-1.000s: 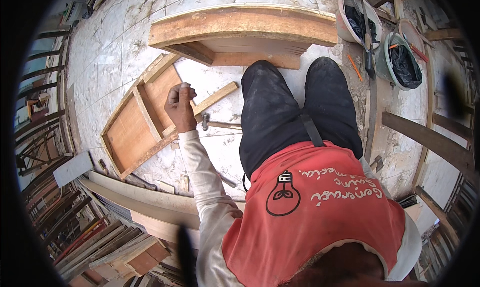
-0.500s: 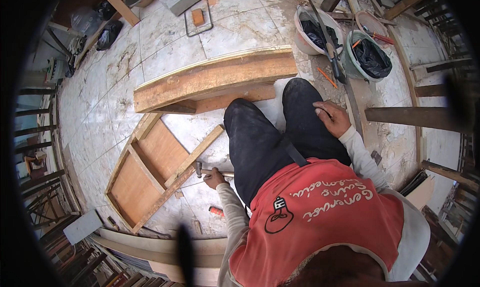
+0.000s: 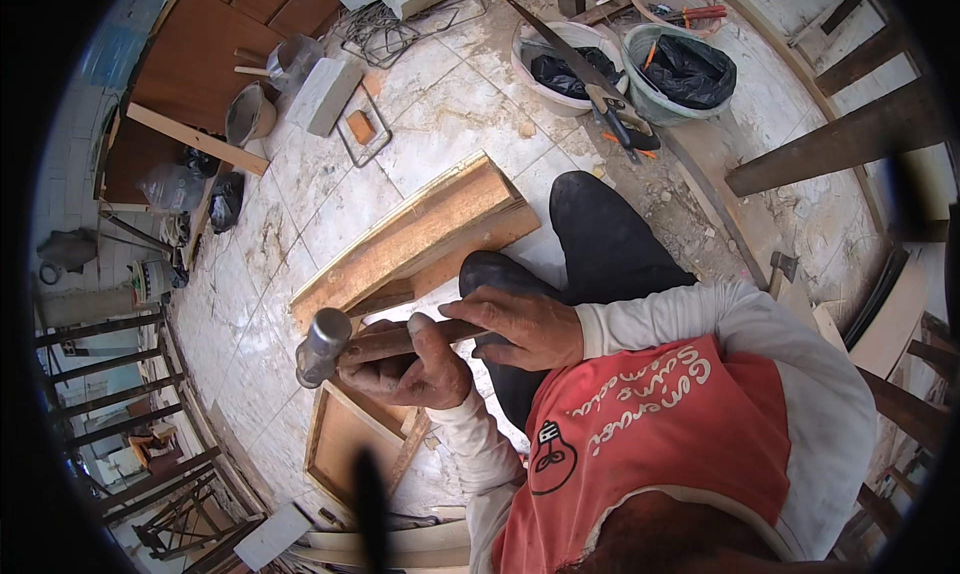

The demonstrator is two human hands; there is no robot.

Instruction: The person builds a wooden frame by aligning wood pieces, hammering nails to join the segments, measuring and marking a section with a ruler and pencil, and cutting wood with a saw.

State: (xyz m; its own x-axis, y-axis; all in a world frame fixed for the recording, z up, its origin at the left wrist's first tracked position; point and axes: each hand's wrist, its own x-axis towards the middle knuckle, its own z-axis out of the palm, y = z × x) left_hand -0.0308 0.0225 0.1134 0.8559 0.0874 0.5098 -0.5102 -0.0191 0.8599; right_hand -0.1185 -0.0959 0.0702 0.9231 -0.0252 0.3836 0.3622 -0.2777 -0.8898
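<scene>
A hammer (image 3: 322, 348) with a metal head and wooden handle is raised in front of my lap, its head pointing left. My left hand (image 3: 420, 372) is closed around the handle not far from the head, thumb lying across the wood. Closer to the handle's end, my right hand (image 3: 535, 329) grips it with partly curled fingers. Beyond my hands lies a long wooden box frame (image 3: 410, 229), tilted on the tiles by my knees. Under the left hand, a second wooden frame with a plywood panel (image 3: 345, 439) is partly hidden by that hand and forearm.
A handsaw (image 3: 565, 44) lies across a white bucket (image 3: 525, 69), beside a greenish bucket (image 3: 640, 84) with black plastic inside. A pale block (image 3: 325, 96) and an orange-brown block (image 3: 361, 127) sit on the tiled floor. Dark timber (image 3: 830, 152) juts in at right.
My left hand has lifted the hammer from beside the panel frame to above my lap. My right hand has come off the thigh onto the handle. The view has shifted.
</scene>
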